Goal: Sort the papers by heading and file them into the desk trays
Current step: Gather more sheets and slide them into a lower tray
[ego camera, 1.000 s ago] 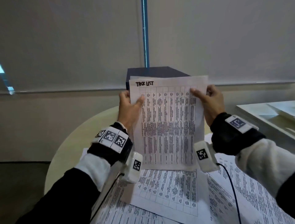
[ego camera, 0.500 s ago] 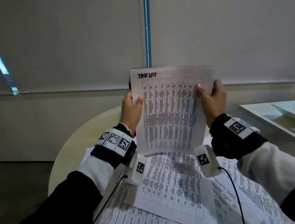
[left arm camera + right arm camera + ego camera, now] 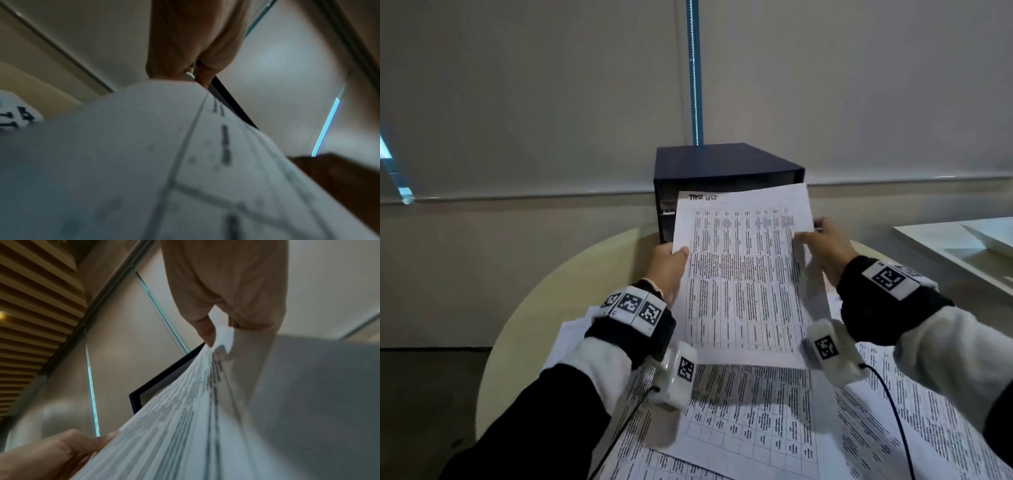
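Left hand and right hand, fingers pinching printed sheet before dark tray unit

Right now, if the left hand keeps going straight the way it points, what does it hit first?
Probably the dark tray unit. The left hand, pinching the sheet, points at its lower left front; the sheet's top edge looks nearer to it, though depth is unclear.

the task list sheet was held up nearly upright in front of the face; now it is tipped forward and lowered, its top edge leaning toward the front of the dark tray cabinet, which shows above the sheet again. the left hand and right hand have dropped with it, each pinching a side edge. the top edge may just be reaching a tray slot, though the blur makes that uncertain.
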Available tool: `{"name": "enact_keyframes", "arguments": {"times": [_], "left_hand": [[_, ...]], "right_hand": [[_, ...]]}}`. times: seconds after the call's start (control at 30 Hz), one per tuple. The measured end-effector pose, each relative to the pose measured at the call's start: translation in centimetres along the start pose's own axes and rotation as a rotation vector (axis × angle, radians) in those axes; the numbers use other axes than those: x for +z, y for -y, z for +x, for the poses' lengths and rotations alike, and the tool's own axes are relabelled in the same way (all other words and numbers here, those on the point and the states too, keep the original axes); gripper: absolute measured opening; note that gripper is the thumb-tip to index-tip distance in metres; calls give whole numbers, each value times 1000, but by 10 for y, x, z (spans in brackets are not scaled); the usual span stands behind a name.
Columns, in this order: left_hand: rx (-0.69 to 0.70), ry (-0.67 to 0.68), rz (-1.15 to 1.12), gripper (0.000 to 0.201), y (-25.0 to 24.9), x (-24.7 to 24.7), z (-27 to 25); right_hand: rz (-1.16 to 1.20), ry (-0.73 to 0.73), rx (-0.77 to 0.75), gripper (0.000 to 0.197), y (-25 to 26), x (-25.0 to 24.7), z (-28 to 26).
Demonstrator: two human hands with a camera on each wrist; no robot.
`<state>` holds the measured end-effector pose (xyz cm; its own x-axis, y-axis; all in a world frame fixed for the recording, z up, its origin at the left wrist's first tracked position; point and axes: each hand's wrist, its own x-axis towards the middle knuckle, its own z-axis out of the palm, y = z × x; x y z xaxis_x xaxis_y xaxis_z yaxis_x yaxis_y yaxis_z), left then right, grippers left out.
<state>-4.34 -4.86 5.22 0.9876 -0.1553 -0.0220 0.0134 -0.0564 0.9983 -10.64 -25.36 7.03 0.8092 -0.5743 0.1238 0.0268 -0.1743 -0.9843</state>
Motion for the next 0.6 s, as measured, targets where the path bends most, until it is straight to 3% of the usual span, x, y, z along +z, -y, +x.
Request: {"name": "enact_keyframes", "arguments": {"times": [0.07, 0.2, 0.33, 0.43, 0.5, 0.6], "left_hand": [[-17, -16, -24, 29, -7, -2, 8], [-12, -52, -13, 16, -24, -4, 31], [-39, -114, 5, 20, -36, -8, 65], [-58, -53, 12, 22, -37, -8, 80], [-88, 42, -36, 16, -38, -6, 77], [-88, 153, -105, 25, -35, -4, 62]], "right_hand": [[4, 122, 64, 9, -7, -3, -1], [109, 375, 130, 31, -23, -15, -11], [214, 597, 236, 25, -29, -29, -19], [263, 572, 247, 25, -28, -31, -14], [290, 469, 218, 27, -23, -27, -7], [364, 315, 196, 31, -14, -14, 14]]}}
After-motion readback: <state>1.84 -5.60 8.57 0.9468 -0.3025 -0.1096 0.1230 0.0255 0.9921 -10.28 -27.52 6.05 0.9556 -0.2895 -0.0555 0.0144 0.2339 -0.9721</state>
